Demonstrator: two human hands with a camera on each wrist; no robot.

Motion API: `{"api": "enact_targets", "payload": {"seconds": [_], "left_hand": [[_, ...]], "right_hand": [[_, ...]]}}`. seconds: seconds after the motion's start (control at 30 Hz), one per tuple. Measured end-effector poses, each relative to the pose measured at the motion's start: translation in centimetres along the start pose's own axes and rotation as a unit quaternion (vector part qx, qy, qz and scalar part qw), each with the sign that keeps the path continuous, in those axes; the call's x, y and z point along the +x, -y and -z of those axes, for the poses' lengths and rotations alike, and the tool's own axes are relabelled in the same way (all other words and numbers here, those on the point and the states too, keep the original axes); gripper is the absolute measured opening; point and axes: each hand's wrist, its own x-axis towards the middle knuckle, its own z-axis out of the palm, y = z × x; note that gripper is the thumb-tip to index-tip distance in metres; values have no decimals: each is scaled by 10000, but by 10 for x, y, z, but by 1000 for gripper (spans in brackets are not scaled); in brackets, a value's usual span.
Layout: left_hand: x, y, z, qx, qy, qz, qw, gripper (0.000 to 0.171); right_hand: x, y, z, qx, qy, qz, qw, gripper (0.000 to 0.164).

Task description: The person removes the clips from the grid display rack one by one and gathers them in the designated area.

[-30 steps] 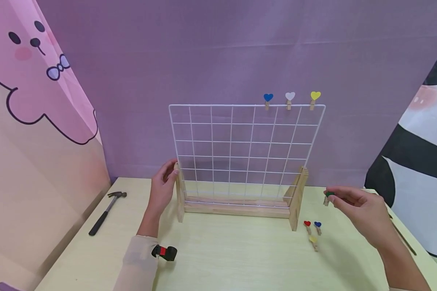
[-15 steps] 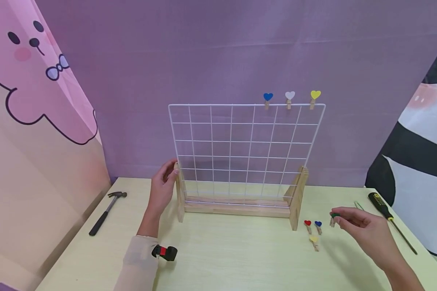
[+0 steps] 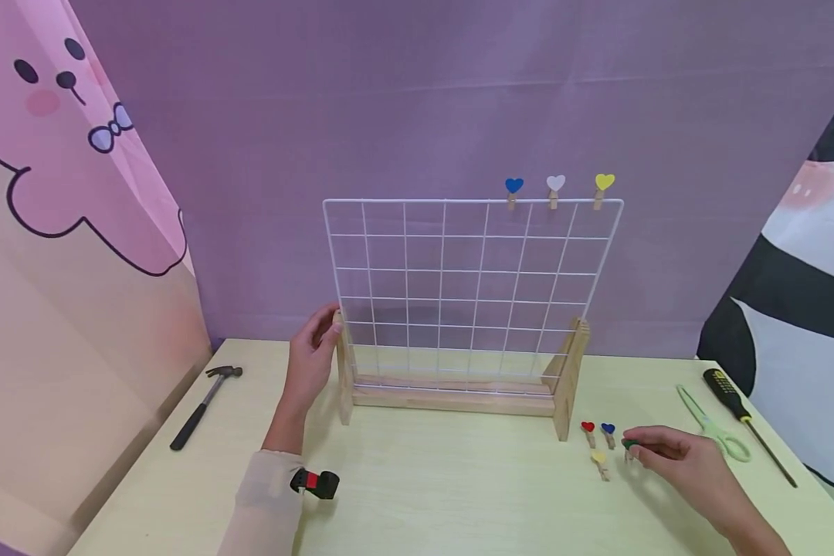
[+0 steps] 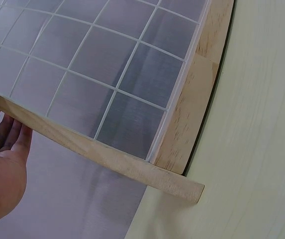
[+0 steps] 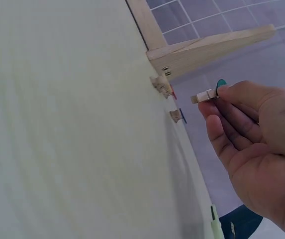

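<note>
Purple cloth (image 3: pixel 417 100) hangs behind a pale table (image 3: pixel 459 494), just above which a green-heart clothespin (image 5: pixel 205 95) is pinched between the right hand's (image 3: pixel 688 467) thumb and fingers, near red (image 3: pixel 589 434), blue (image 3: pixel 608 436) and yellow (image 3: pixel 601 466) heart clips. Farther right lie scissors (image 3: pixel 710 426) and a screwdriver (image 3: pixel 726 394); across the table, the left hand's (image 3: pixel 309 359) fingers and thumb clasp the grid stand's left upright (image 3: pixel 344 378).

stand (image 3: pixel 567 394): smooth matt wood | grid (image 3: pixel 442 271): smooth wire | green-topped clip (image 5: pixel 205 96): wood | backdrop (image 3: pixel 417 116): matt cloth
</note>
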Motion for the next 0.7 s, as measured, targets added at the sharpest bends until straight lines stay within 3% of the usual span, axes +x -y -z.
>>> {"api": "enact_targets", "payload": {"seconds": [0.2,0.5,0.7], "left_hand": [[-1,2,0,31,21,-8,10000,39],[-1,4,1,53,-2,37,10000,39],[0,2,0,80,5,-16,10000,39]], "right_hand": [[-1,-14,-5,98,83,458,9989,21],[0,-19,-8,21,464,51,9989,25],[-1,-20,-11,-185,336,84,9992,23]]}}
